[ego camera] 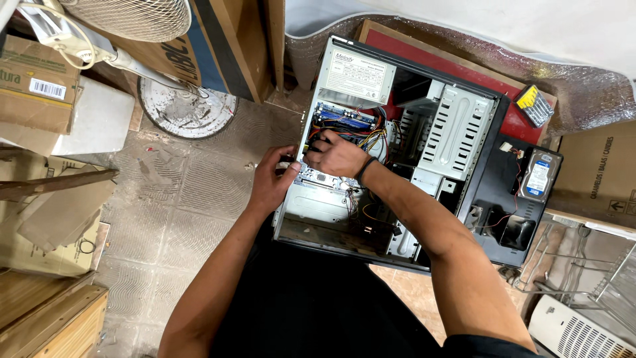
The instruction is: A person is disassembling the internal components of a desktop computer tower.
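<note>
An open desktop computer case [457,126] lies on its side on the floor in front of me. Inside it I see a silver power supply [358,74], a blue motherboard [341,118] and a bundle of coloured cables [377,136]. My left hand [270,180] grips the case's rear edge from outside. My right hand [336,156], with a dark band on the wrist, reaches inside over the board, its fingers closed around something dark near the cables; what it is I cannot tell.
A hard drive [540,176] rests on the removed black side panel [497,212] to the right, with a yellow screwdriver-bit box [533,105] behind it. A fan's round base [187,106] and cardboard boxes [40,79] stand at left; a wire rack [583,265] at lower right.
</note>
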